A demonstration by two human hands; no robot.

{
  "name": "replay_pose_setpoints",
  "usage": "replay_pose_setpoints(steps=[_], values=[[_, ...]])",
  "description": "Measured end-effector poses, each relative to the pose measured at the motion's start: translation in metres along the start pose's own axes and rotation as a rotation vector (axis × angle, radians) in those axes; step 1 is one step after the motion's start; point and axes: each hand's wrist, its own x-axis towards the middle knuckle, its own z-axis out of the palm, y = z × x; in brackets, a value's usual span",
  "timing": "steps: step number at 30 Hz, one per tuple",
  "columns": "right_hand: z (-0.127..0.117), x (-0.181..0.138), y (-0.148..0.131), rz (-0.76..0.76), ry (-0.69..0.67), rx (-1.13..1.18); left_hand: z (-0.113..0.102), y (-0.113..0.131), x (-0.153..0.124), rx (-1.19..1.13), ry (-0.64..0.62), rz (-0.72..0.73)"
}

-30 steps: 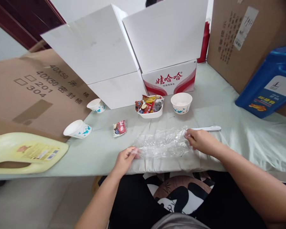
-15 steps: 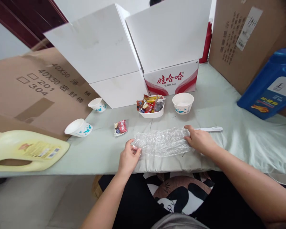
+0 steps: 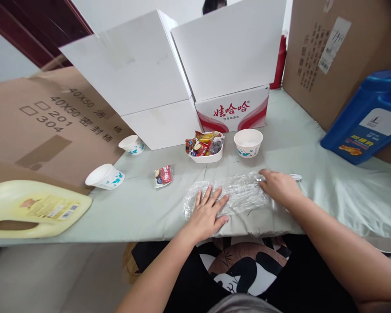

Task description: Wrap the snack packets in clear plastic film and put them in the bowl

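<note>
A strip of clear, crinkled bubble wrap lies flat along the front of the table. My left hand rests on its left part, palm down with the fingers spread. At the wrap's right end, my right hand has its fingers bent round a slim white tool. The tool's narrow tip pokes out left of the fingertips, over the wrap; its middle is hidden under the hand. Beyond the wrap stand a white tray of wrapped snacks and a paper bowl. One red snack packet lies apart to the left.
Two more paper bowls, one nearer and one farther, lie tilted at the left. A yellow jug and a blue bottle flank the table. White boxes and brown cartons close off the back and sides.
My left hand has let go of the wrap's left edge, moved right and flattened onto the wrap. My right hand has shifted slightly right, onto the white tool.
</note>
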Motion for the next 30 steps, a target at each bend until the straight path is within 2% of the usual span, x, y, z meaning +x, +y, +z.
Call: replay_pose_setpoints(steps=[2, 3, 5, 6, 8, 10, 13, 17, 19, 24, 27, 30], values=[[-0.009, -0.002, 0.007, 0.07, 0.095, 0.004, 0.005, -0.001, -0.001, -0.038, -0.033, -0.022], [-0.013, -0.005, 0.008, 0.042, 0.157, 0.031, 0.006, -0.001, -0.002, -0.051, -0.036, -0.028], [-0.015, -0.013, 0.002, -0.176, 0.242, 0.122, 0.006, -0.001, -0.002, -0.069, -0.033, -0.033], [-0.014, -0.017, -0.004, -0.336, 0.234, 0.166, 0.005, -0.001, -0.002, -0.075, -0.031, -0.036], [-0.009, -0.025, -0.017, -0.624, 0.112, 0.198, 0.004, 0.0, -0.002, -0.084, -0.032, -0.043], [-0.004, -0.028, -0.027, -0.745, -0.037, 0.161, 0.002, -0.002, -0.002, -0.085, -0.048, -0.055], [-0.001, -0.026, -0.028, -0.721, -0.123, 0.107, -0.001, -0.017, -0.01, -0.06, -0.069, -0.12], [-0.003, -0.021, -0.019, -0.722, -0.117, 0.108, -0.007, -0.049, -0.037, -0.028, -0.052, -0.216], [-0.003, -0.02, -0.015, -0.731, -0.091, 0.104, -0.01, -0.06, -0.052, -0.036, 0.015, -0.21], [-0.001, -0.02, -0.01, -0.701, -0.015, 0.036, -0.014, -0.06, -0.073, -0.128, 0.274, -0.087], [-0.006, -0.021, -0.006, -0.704, -0.04, 0.035, -0.016, -0.056, -0.075, -0.223, 0.306, -0.107], [-0.017, -0.026, 0.002, -0.707, -0.138, 0.131, -0.017, -0.058, -0.077, -0.368, 0.303, -0.204]])
